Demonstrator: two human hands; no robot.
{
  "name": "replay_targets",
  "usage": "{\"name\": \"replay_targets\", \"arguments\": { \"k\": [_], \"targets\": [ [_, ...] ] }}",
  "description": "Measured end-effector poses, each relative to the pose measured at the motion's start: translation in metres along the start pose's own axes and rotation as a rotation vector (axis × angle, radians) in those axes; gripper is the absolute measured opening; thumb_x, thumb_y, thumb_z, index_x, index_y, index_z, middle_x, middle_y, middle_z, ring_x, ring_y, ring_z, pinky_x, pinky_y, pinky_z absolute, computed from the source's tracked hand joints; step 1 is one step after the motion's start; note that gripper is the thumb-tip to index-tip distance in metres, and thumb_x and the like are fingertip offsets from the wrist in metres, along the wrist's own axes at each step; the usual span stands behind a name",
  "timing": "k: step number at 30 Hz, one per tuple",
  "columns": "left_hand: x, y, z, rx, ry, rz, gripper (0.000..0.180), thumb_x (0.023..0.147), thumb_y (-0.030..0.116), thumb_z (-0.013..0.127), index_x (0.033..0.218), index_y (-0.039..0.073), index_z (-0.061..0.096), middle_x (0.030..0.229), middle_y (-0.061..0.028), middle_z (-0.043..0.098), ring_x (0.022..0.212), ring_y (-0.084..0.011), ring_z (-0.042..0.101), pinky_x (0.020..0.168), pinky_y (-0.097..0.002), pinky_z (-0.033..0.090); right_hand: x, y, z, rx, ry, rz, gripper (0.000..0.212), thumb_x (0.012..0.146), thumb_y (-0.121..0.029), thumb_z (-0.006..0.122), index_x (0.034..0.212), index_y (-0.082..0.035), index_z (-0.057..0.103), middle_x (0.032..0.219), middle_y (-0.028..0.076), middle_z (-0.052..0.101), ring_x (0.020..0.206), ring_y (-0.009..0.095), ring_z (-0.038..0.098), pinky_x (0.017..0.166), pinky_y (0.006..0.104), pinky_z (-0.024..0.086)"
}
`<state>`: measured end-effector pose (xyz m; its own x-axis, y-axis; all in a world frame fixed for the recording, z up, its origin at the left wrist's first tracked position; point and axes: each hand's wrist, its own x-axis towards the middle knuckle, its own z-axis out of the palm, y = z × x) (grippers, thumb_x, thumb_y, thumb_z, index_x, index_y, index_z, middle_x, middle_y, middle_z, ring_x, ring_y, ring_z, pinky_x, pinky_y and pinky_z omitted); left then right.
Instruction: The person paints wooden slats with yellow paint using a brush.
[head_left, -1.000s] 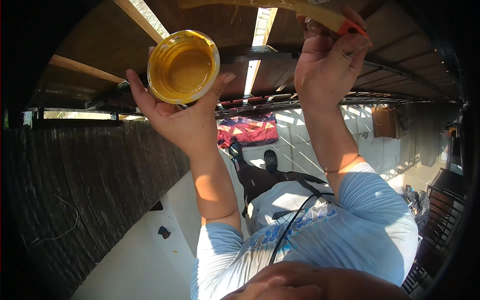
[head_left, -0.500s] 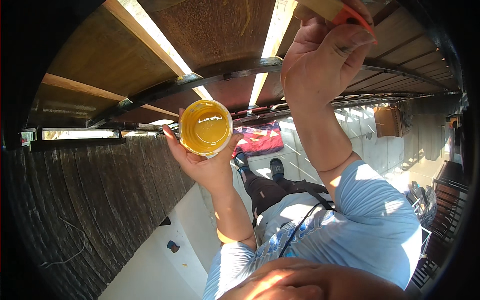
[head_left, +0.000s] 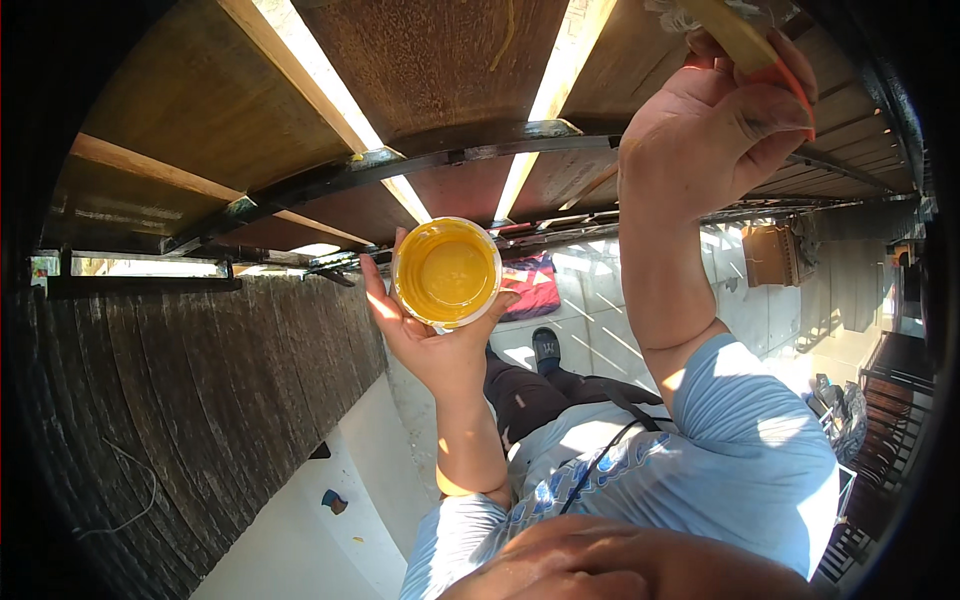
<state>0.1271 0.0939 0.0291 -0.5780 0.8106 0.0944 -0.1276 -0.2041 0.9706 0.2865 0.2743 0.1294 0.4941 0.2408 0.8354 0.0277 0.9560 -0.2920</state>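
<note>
My left hand (head_left: 440, 355) is wrapped round a small round tub (head_left: 447, 272) from below, fingers up one side and thumb on the other. Glossy yellow paint lies inside it, and its white rim is smeared yellow. High at the upper right, my right hand (head_left: 705, 140) grips a paintbrush (head_left: 735, 35) with a yellowish, wood-coloured body and an orange-red part between the fingers. Pale bristles seem to show at the top edge, close to the brown boards; whether they touch is unclear.
Overhead, brown wooden panels (head_left: 420, 70) rest on a dark curved metal frame (head_left: 330, 180), with bright gaps between them. A dark ridged surface (head_left: 200, 400) fills the left. Below lie a red patterned cloth (head_left: 530, 287) and pale tiles; a cardboard box (head_left: 775, 255) stands right.
My right hand has moved right and somewhat down in the picture with the paintbrush. The tub in my left hand has shifted a little right and down.
</note>
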Motion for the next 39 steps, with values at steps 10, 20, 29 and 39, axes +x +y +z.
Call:
{"name": "replay_targets", "arguments": {
  "k": [10,20,29,39],
  "targets": [
    [-0.004,-0.007,-0.001,-0.004,-0.027,-0.025,0.136,0.052,0.004,0.101,0.159,0.002,0.016,0.154,-0.0227,0.046,0.133,-0.0304,0.057,0.113,-0.0454,0.049,0.007,-0.029,-0.029,-0.120,0.175,0.159,0.055,0.106,-0.055,0.047,0.127,-0.004,0.048,0.112,0.009,0.060,0.094,0.021,0.065,0.087,0.0344,0.056],
    [-0.005,-0.010,-0.012,0.101,-0.097,0.050,0.138,0.053,0.008,0.102,0.160,0.002,0.015,0.154,-0.0248,0.045,0.133,-0.0316,0.058,0.111,-0.0446,0.050,-0.030,-0.040,-0.018,0.098,0.091,0.275,0.065,0.096,-0.064,0.056,0.130,-0.010,0.045,0.117,0.010,0.060,0.104,0.024,0.064,0.092,0.0378,0.058],
    [-0.010,-0.032,-0.033,0.030,-0.098,0.102,0.137,0.055,0.005,0.101,0.163,0.010,0.016,0.155,-0.0256,0.044,0.133,-0.0340,0.058,0.110,-0.0463,0.051,-0.046,-0.025,0.053,-0.055,0.075,0.268,0.065,0.096,-0.067,0.051,0.132,-0.013,0.047,0.107,0.009,0.069,0.087,0.027,0.068,0.083,0.0445,0.054],
    [-0.012,-0.043,-0.037,0.022,-0.100,0.048,0.136,0.055,0.006,0.101,0.162,0.008,0.017,0.155,-0.0260,0.045,0.133,-0.0338,0.057,0.110,-0.0468,0.051,-0.042,-0.004,0.050,-0.021,0.000,0.083,0.053,0.105,-0.054,0.046,0.128,-0.006,0.048,0.114,0.012,0.060,0.090,0.022,0.065,0.071,0.0352,0.057]
  ]
}}
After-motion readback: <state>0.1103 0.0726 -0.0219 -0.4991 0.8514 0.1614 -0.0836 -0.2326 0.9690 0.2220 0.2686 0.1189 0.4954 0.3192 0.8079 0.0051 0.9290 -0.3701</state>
